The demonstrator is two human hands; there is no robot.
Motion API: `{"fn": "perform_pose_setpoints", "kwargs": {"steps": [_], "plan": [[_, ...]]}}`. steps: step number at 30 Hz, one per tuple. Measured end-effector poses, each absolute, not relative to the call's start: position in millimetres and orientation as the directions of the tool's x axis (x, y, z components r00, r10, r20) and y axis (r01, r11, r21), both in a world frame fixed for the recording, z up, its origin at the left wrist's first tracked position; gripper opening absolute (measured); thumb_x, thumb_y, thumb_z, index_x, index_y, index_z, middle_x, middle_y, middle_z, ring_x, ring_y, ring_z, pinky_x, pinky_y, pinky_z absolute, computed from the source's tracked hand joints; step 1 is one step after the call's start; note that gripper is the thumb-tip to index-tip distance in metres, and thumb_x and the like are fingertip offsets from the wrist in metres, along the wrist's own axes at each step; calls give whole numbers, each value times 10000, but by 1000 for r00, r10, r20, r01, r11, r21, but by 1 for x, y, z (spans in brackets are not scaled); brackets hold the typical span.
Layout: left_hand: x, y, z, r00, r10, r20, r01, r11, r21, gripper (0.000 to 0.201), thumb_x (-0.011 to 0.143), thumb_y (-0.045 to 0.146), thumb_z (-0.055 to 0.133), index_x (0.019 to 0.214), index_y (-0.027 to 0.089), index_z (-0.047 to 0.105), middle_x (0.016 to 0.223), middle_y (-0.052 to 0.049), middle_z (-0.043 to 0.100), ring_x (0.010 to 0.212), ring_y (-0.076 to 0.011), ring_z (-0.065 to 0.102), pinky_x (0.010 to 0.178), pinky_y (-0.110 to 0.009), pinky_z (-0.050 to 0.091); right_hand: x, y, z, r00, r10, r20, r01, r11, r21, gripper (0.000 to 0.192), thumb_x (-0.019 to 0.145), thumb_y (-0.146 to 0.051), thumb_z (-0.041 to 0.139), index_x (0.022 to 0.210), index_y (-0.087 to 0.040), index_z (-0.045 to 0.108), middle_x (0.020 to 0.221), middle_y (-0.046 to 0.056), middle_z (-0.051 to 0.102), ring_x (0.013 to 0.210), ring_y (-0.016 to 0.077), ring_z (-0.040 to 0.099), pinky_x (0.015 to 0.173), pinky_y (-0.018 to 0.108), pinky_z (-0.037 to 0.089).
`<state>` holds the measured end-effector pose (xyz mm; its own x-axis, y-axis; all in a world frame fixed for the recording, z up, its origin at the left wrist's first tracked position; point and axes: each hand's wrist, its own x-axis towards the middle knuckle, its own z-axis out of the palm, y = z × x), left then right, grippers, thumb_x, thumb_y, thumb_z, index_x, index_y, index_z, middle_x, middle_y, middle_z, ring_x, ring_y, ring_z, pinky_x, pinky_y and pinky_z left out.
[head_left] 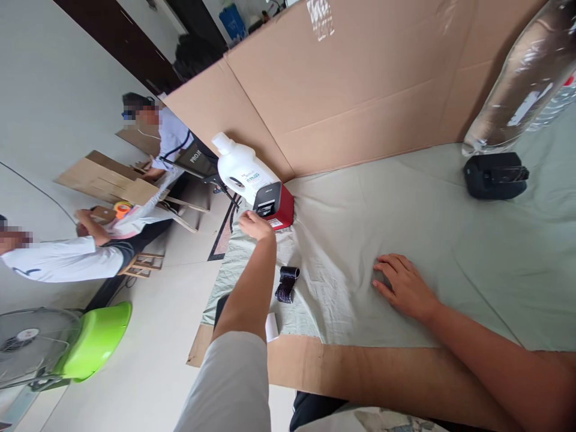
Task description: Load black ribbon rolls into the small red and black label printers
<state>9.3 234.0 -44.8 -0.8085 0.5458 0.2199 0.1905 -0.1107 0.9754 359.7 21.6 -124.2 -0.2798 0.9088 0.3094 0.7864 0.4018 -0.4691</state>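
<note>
My left hand (255, 226) reaches out to a small red and black device (274, 205) at the left edge of the table and touches its near side; whether the fingers grip it is hidden. A white plastic jug (240, 167) stands right behind the device. My right hand (402, 284) lies flat, fingers spread, on the pale green cloth (450, 240) and holds nothing. A small black strap-like item (287, 283) lies on the cloth beside my left forearm.
A cardboard wall (360, 90) backs the table. A black device (495, 175) and a clear plastic bottle (526, 78) stand at the far right. Two people sit at left by cardboard pieces. A green basin (96, 339) and a fan (27, 345) stand on the floor.
</note>
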Motion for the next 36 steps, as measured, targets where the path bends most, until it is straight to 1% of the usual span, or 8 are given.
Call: {"fn": "perform_pose_setpoints", "kwargs": {"steps": [2,6,14,21,24,27,32,36], "plan": [[54,208,-56,-675,630,384,319,-220,922,123,938,323,503,944,206,539,1081,-72,570,1143,-193,544,1059,-305,376,357,22,-124,-278,917,286,814,383,-436,371,951,-448,502,1204,-215,640,1347,146,600,1311,338,515,1047,567,476],[146,129,-92,-292,844,449,291,-369,883,260,957,446,490,1025,212,583,1061,-71,593,1059,-201,573,1007,-354,423,353,12,-125,-293,929,227,872,357,-335,542,934,-518,516,1365,-193,559,1527,168,466,1452,363,382,1132,571,396],[175,46,-117,-44,904,425,306,-392,867,327,1006,462,417,999,197,609,1048,-95,598,1040,-205,577,945,-385,469,396,-3,-126,-358,907,223,865,412,-287,555,925,-525,517,1400,-238,526,1532,132,473,1441,345,393,1134,565,366],[175,57,-116,69,939,337,342,-340,876,327,985,460,446,891,204,626,914,-64,625,893,-191,608,829,-361,508,508,135,-62,253,880,401,950,-147,-276,614,843,-456,661,1343,-113,561,1586,242,305,1485,487,166,1117,700,200],[175,58,-115,96,940,327,346,-340,874,268,965,413,482,879,206,627,882,-57,630,846,-185,608,781,-347,512,546,165,-50,441,852,283,885,-360,-297,692,875,-569,570,1336,-54,547,1576,303,248,1453,551,149,1036,688,261],[175,58,-114,106,942,319,342,-336,878,214,948,367,504,877,208,627,873,-55,630,818,-175,603,746,-326,509,564,170,-57,566,815,125,785,-487,-384,791,847,-658,538,1300,-9,538,1507,350,290,1369,507,345,988,591,358],[174,59,-114,116,953,281,330,-304,894,199,938,375,523,890,209,623,883,-54,632,803,-168,599,719,-314,506,555,158,-76,556,808,196,766,-407,-497,862,752,-653,654,1270,25,536,1368,376,416,1274,486,458,981,561,376],[173,58,-119,92,969,231,258,-247,934,261,934,461,545,929,215,632,900,-66,650,829,-183,625,755,-345,521,514,138,-78,379,865,329,833,-164,-529,683,778,-486,702,1311,-91,540,1314,262,525,1276,410,494,1044,556,403]]}}
